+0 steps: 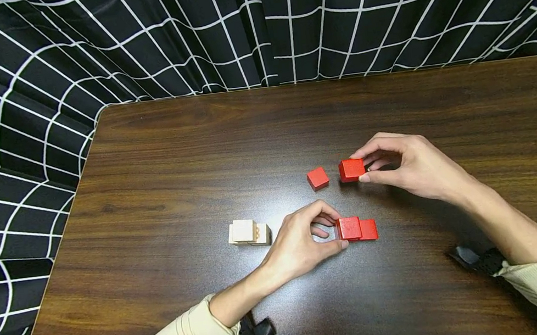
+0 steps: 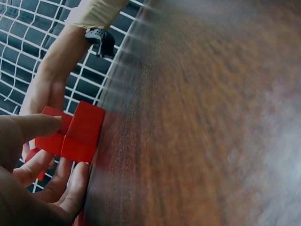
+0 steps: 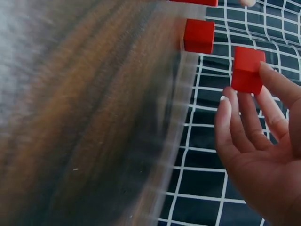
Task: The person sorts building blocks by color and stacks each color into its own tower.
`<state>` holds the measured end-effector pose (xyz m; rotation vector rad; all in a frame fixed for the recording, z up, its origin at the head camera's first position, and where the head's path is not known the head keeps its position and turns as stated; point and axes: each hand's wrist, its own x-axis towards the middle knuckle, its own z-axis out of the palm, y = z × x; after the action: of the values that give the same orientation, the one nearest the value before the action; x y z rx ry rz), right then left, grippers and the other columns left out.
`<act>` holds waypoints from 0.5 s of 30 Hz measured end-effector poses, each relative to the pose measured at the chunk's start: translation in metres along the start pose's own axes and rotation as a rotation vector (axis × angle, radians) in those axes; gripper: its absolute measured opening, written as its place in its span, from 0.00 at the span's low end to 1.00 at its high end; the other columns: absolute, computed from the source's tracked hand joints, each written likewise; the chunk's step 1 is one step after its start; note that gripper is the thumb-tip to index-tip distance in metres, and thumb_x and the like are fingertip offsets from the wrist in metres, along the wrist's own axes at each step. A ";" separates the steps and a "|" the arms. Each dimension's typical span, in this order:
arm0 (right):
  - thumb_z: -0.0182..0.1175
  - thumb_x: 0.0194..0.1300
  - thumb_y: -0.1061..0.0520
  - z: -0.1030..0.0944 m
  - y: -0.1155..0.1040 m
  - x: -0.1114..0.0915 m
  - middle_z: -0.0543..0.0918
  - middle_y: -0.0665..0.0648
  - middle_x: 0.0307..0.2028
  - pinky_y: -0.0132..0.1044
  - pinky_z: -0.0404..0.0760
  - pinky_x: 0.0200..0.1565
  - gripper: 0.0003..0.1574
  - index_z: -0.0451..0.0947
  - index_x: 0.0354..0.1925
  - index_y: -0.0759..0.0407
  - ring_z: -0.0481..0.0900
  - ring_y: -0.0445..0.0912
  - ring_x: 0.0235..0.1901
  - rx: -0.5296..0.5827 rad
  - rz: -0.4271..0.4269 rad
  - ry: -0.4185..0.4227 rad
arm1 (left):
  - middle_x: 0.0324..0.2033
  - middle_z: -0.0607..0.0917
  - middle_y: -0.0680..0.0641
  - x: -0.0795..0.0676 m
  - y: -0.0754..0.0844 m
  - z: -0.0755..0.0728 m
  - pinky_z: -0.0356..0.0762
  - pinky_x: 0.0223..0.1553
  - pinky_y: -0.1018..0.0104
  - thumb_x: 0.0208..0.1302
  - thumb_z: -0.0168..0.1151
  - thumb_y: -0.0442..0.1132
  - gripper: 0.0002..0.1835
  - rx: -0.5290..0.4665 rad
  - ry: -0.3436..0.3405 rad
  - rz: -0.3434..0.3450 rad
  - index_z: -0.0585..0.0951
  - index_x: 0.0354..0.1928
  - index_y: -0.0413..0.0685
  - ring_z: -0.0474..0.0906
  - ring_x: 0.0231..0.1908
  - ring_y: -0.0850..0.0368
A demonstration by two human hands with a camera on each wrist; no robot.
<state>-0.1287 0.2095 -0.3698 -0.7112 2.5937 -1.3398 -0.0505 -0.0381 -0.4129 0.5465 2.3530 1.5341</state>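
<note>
My right hand [image 1: 410, 165] pinches a red cube [image 1: 352, 170] between thumb and fingertips, a little above the table; the right wrist view also shows this held cube [image 3: 248, 70]. Left of it, a loose red cube [image 1: 318, 178] lies on the table. Nearer to me stands a small red stack, an upper red block [image 1: 349, 228] over a lower red block [image 1: 369, 229] that sticks out to the right. My left hand [image 1: 303, 238] grips the stack's left end, thumb in front and fingers behind. In the left wrist view, the thumb [image 2: 42, 126] lies against the upper block.
Cream blocks [image 1: 244, 230], one on top of others, stand left of my left hand. The brown wooden table [image 1: 173, 162] ends at a black curtain [image 1: 331, 22] with white grid lines. Black straps with cameras [image 1: 257, 330] sit at both wrists.
</note>
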 end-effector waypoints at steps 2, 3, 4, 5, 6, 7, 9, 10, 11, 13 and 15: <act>0.75 0.52 0.65 0.000 0.000 -0.004 0.82 0.47 0.42 0.26 0.81 0.40 0.24 0.83 0.48 0.50 0.83 0.41 0.37 0.009 -0.005 0.003 | 0.39 0.84 0.60 0.000 0.000 0.000 0.80 0.41 0.77 0.51 0.78 0.36 0.18 -0.001 -0.001 0.007 0.81 0.43 0.54 0.81 0.42 0.67; 0.76 0.52 0.66 0.000 0.000 -0.005 0.82 0.47 0.42 0.26 0.81 0.40 0.25 0.83 0.48 0.50 0.83 0.41 0.37 0.013 -0.008 0.004 | 0.40 0.84 0.60 0.000 0.000 0.000 0.80 0.41 0.77 0.51 0.78 0.36 0.18 0.000 0.000 0.012 0.81 0.43 0.54 0.81 0.42 0.67; 0.76 0.51 0.66 0.001 0.000 -0.007 0.82 0.47 0.42 0.26 0.81 0.40 0.25 0.83 0.48 0.50 0.83 0.41 0.37 0.015 -0.006 0.007 | 0.40 0.84 0.60 0.000 0.000 0.000 0.80 0.41 0.77 0.51 0.78 0.36 0.18 -0.001 0.000 0.013 0.81 0.43 0.54 0.81 0.42 0.67; 0.76 0.51 0.66 0.001 0.000 -0.008 0.82 0.47 0.41 0.26 0.81 0.40 0.25 0.83 0.47 0.50 0.83 0.41 0.37 0.015 -0.006 0.009 | 0.40 0.85 0.60 0.000 0.000 0.000 0.80 0.41 0.77 0.51 0.78 0.35 0.18 -0.006 -0.001 0.013 0.81 0.43 0.54 0.81 0.42 0.67; 0.76 0.51 0.66 0.001 0.000 -0.009 0.83 0.47 0.41 0.26 0.81 0.40 0.25 0.83 0.47 0.50 0.83 0.40 0.37 0.017 -0.004 0.010 | 0.40 0.85 0.59 0.000 0.001 0.000 0.80 0.41 0.77 0.51 0.77 0.35 0.18 -0.009 -0.001 0.013 0.81 0.43 0.54 0.81 0.42 0.67; 0.76 0.51 0.66 0.001 0.000 -0.011 0.83 0.47 0.41 0.27 0.81 0.40 0.25 0.83 0.47 0.50 0.83 0.40 0.37 0.018 -0.002 0.012 | 0.40 0.85 0.59 0.000 0.001 0.000 0.80 0.41 0.77 0.51 0.78 0.35 0.18 -0.009 0.000 0.012 0.81 0.43 0.54 0.81 0.42 0.66; 0.76 0.50 0.67 0.002 -0.001 -0.014 0.83 0.46 0.41 0.27 0.81 0.40 0.25 0.83 0.46 0.49 0.83 0.40 0.36 0.019 0.005 0.015 | 0.40 0.85 0.60 0.000 0.001 0.000 0.80 0.41 0.77 0.51 0.78 0.35 0.18 -0.008 -0.002 0.010 0.81 0.43 0.55 0.81 0.42 0.66; 0.76 0.50 0.67 0.002 -0.002 -0.015 0.83 0.47 0.41 0.27 0.81 0.40 0.25 0.83 0.46 0.50 0.83 0.40 0.36 0.022 0.007 0.014 | 0.40 0.85 0.60 0.000 0.001 0.000 0.80 0.41 0.77 0.51 0.78 0.35 0.18 -0.007 -0.002 0.009 0.81 0.43 0.55 0.81 0.42 0.66; 0.76 0.51 0.67 0.002 -0.003 -0.016 0.83 0.47 0.41 0.27 0.81 0.40 0.25 0.83 0.46 0.50 0.83 0.41 0.37 0.027 0.008 0.013 | 0.40 0.85 0.60 -0.001 0.000 0.000 0.80 0.41 0.77 0.51 0.77 0.35 0.18 -0.007 -0.002 0.008 0.81 0.43 0.55 0.81 0.42 0.66; 0.77 0.50 0.66 0.002 -0.003 -0.019 0.83 0.46 0.40 0.27 0.81 0.40 0.26 0.83 0.46 0.49 0.83 0.41 0.37 0.023 0.008 0.014 | 0.40 0.85 0.60 -0.001 0.000 -0.001 0.80 0.41 0.77 0.51 0.77 0.36 0.18 -0.003 -0.002 0.007 0.81 0.43 0.55 0.81 0.42 0.66; 0.77 0.49 0.66 0.002 -0.004 -0.021 0.83 0.46 0.40 0.26 0.80 0.40 0.26 0.83 0.46 0.48 0.83 0.41 0.37 0.017 0.005 0.015 | 0.40 0.85 0.60 -0.001 0.000 -0.001 0.80 0.41 0.77 0.51 0.77 0.36 0.18 -0.001 0.000 0.005 0.81 0.43 0.55 0.81 0.42 0.67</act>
<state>-0.1077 0.2158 -0.3701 -0.6944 2.5902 -1.3694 -0.0504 -0.0392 -0.4128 0.5523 2.3526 1.5367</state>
